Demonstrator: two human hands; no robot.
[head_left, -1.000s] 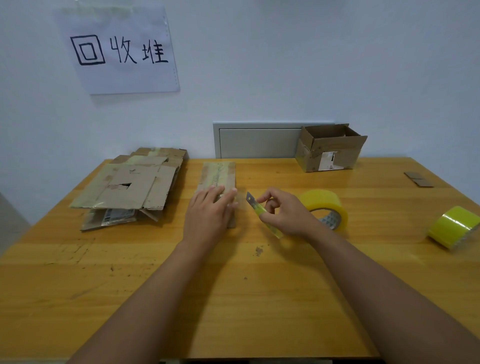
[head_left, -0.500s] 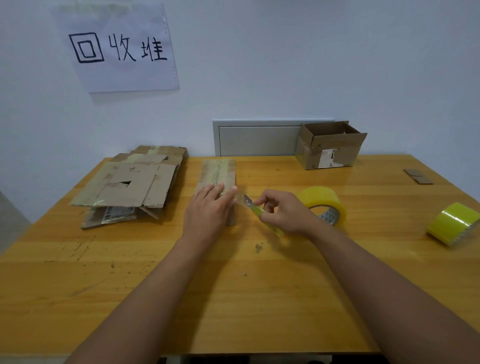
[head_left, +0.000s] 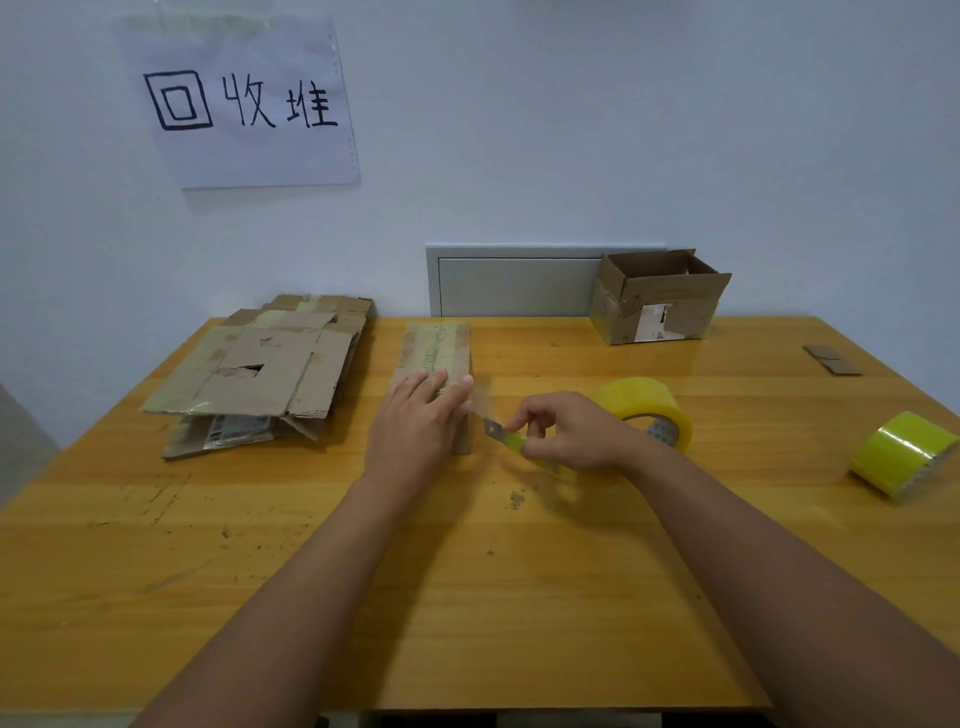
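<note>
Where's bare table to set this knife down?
Bare: near-left table, below the flattened cardboard; between middle tape roll and right tape roll; between taped box and open box. Crowded where left hand and right hand with knife meet.

A pale bluish-white wall (head_left: 571, 130) fills the back, evenly lit. A sheet of white paper (head_left: 249, 150) with black handwritten characters is taped high on its left. Low in the wall sits a grey recessed panel (head_left: 519, 286), just behind the far edge of the yellow wooden tabletop (head_left: 467, 597), which is scuffed and scratched.
</note>
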